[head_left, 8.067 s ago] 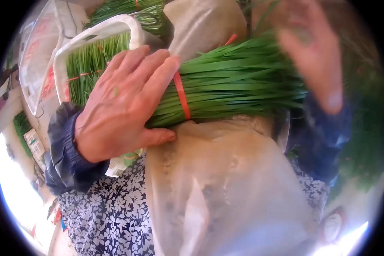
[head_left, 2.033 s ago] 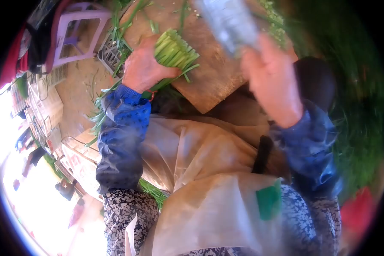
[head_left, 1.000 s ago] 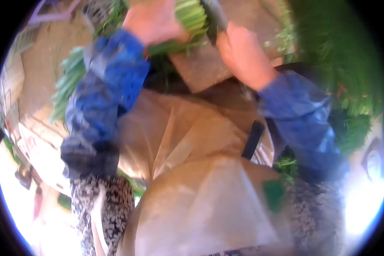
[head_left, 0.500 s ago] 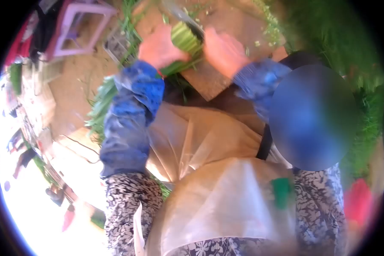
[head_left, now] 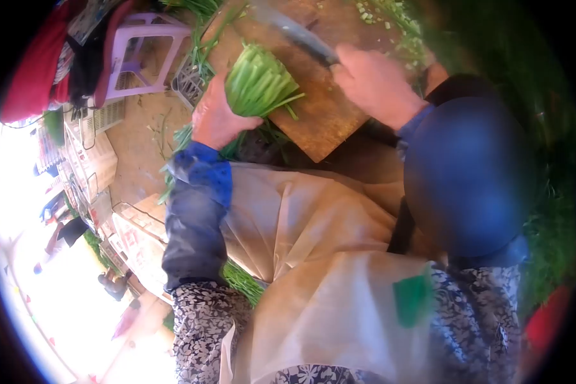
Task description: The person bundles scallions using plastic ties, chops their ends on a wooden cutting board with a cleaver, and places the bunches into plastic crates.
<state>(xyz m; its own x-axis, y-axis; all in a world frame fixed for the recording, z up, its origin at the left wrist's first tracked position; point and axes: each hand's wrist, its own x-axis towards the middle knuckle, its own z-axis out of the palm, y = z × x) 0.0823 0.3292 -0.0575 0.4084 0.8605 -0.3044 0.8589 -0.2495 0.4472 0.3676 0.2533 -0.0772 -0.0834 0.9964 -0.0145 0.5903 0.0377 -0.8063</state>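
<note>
A thick bunch of green stalks is gripped in my left hand, its cut ends showing in an even face. The leafy end trails down behind my wrist, partly hidden. To the right, my right hand is wrapped round the handle of a knife, whose blade reaches up and left, blurred at the tip. Blade and bunch are apart. Beneath both lies a worn wooden cutting board, with its near corner pointing at my lap.
Chopped green bits lie along the board's far right side. A purple plastic stool and a grey crate stand at the left. White crates line the lower left. Greenery fills the right. A tan apron covers my lap.
My hands have moved apart: the right has drawn the knife away rightward from the stalks. My left hand has shifted slightly down, with the bunch's cut ends now plainly visible. The view has shifted too.
</note>
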